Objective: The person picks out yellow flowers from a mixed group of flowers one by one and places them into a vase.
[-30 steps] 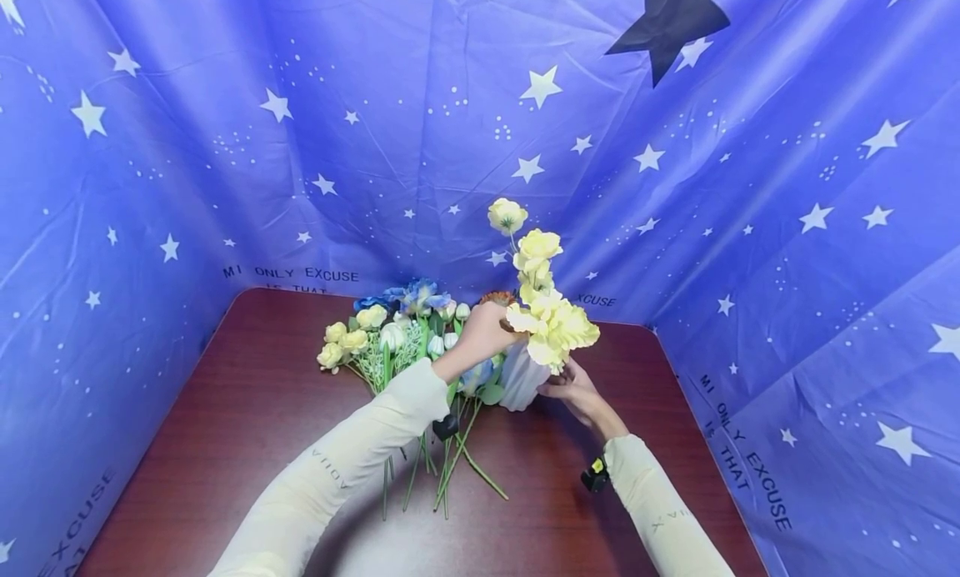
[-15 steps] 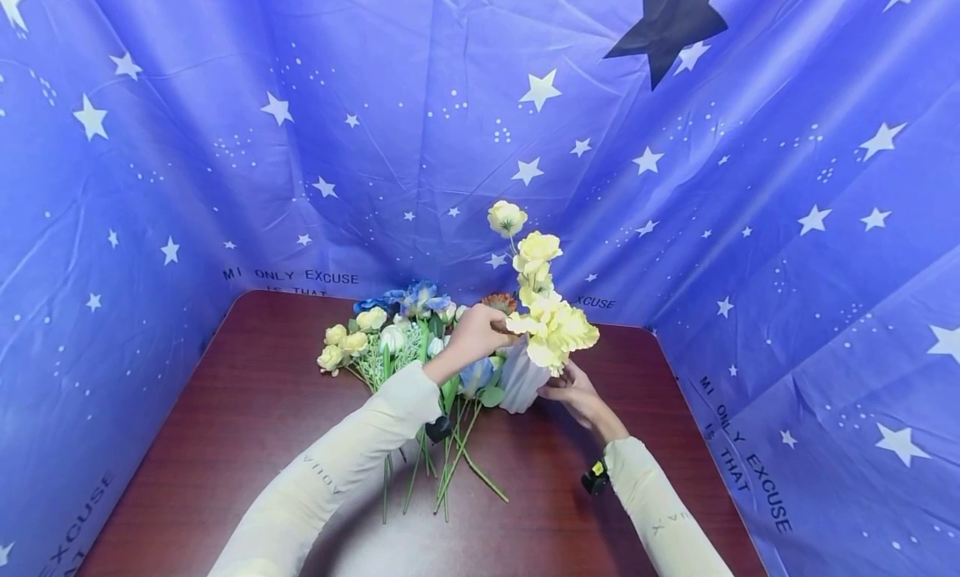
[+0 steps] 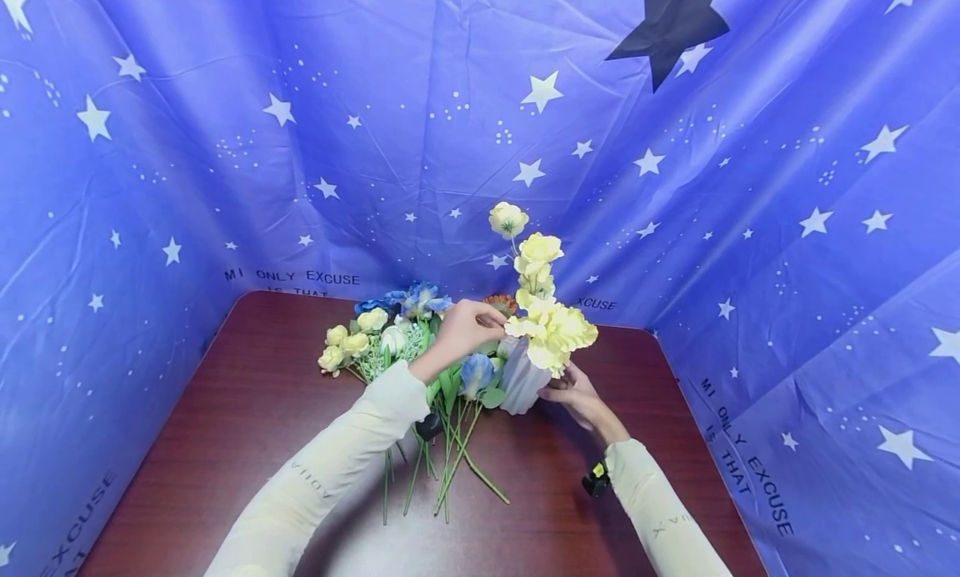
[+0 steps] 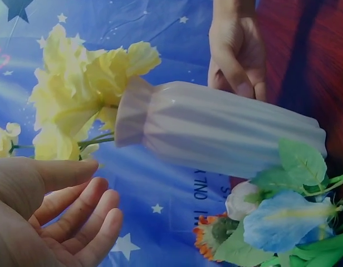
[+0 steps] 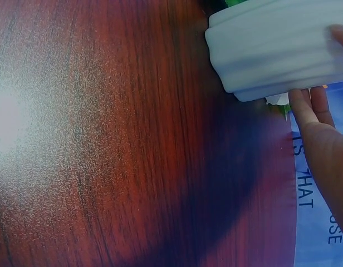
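A pale ribbed vase (image 3: pixel 522 381) stands on the right part of the table, with yellow flowers (image 3: pixel 558 335) rising from its mouth. My right hand (image 3: pixel 577 393) holds the vase from the right; in the right wrist view, its fingers (image 5: pixel 304 108) reach along one side and a fingertip lies on the facing side. To the left of the vase mouth is my left hand (image 3: pixel 467 331), its fingers loosely bent. In the left wrist view nothing sits between this hand's thumb and fingers (image 4: pixel 85 222), a little apart from the blooms.
Left of the vase lies a pile of flowers: small yellow roses (image 3: pixel 348 343), blue blooms (image 3: pixel 420 299), a light blue flower (image 3: pixel 477 375) and an orange one (image 3: pixel 500 303). Their green stems (image 3: pixel 450 477) point toward me. A starry blue curtain (image 3: pixel 420 143) encloses the table (image 3: pixel 600 510).
My left hand has drawn back to the left, away from the yellow flowers and the vase mouth. The right hand and the vase have stayed nearly still.
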Tool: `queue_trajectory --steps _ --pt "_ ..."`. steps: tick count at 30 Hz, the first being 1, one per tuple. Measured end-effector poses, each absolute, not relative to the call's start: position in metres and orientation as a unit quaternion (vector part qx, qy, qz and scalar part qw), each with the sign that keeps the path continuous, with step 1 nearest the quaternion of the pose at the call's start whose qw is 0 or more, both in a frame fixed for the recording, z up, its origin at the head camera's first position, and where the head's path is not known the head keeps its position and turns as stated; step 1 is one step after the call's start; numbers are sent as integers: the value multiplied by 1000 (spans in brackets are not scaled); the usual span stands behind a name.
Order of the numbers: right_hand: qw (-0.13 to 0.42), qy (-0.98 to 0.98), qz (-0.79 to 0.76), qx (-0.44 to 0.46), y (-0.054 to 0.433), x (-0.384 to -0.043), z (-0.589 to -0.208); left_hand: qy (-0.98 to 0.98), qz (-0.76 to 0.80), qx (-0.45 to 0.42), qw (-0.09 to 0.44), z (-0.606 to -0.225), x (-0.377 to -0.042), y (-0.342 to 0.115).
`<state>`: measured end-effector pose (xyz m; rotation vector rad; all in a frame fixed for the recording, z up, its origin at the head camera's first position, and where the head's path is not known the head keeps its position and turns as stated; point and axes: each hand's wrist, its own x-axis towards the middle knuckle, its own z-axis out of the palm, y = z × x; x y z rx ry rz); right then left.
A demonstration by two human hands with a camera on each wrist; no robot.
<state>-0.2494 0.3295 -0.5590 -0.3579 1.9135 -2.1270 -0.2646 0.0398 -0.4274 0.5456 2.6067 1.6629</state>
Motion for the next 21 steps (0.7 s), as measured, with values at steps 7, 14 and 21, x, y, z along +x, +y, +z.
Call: queue_trajectory --steps 7,14,21 --pt "127 654 -735 -126 331 -249 -559 830 535 156 -8 -423 -265 29" --pt "124 657 -734 -118 330 -249 -558 824 548 141 -13 -421 -268 18" --pt "125 655 -734 -131 331 -249 -560 832 541 119 -20 -425 -271 2"
